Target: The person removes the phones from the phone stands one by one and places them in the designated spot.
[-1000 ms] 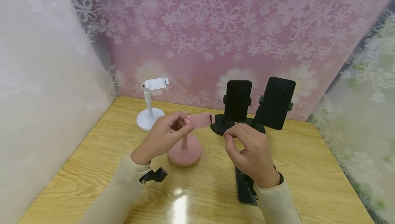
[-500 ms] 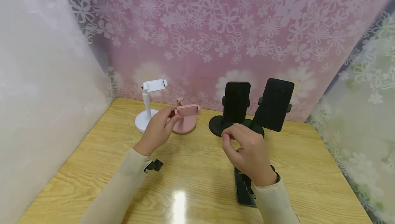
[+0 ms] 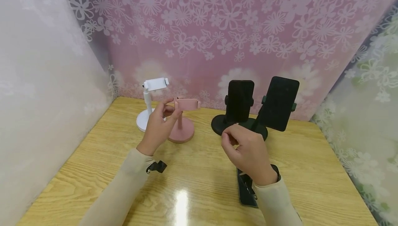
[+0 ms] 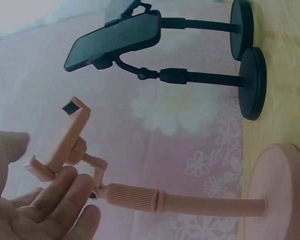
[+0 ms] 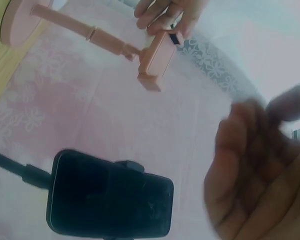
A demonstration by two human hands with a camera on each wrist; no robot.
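Observation:
A pink phone stand [image 3: 181,131] with a round base and a small clamp stands upright on the table. My left hand [image 3: 157,127] is at the left end of its clamp. In the left wrist view, the fingers [image 4: 52,200] lie relaxed by the clamp's lower end, with the thumb apart from it. My right hand [image 3: 250,151] hovers over the table's right half, fingers loosely bent around nothing. Close behind it, a black phone stand [image 3: 219,124] carries an upright phone [image 3: 239,101]. In the right wrist view, the right hand [image 5: 255,170] is blurred and away from the phone.
A white phone stand [image 3: 147,98] stands behind my left hand. At the back right, a dark green stand [image 3: 263,131] carries a tilted phone [image 3: 278,103]. Another phone [image 3: 245,193] lies flat, partly under my right wrist. A pink floral curtain [image 3: 199,46] hangs behind the table.
The pink stand has moved back and slightly left, beside the white one. My left hand travelled with it, and its fingers are now looser. My right hand has barely moved.

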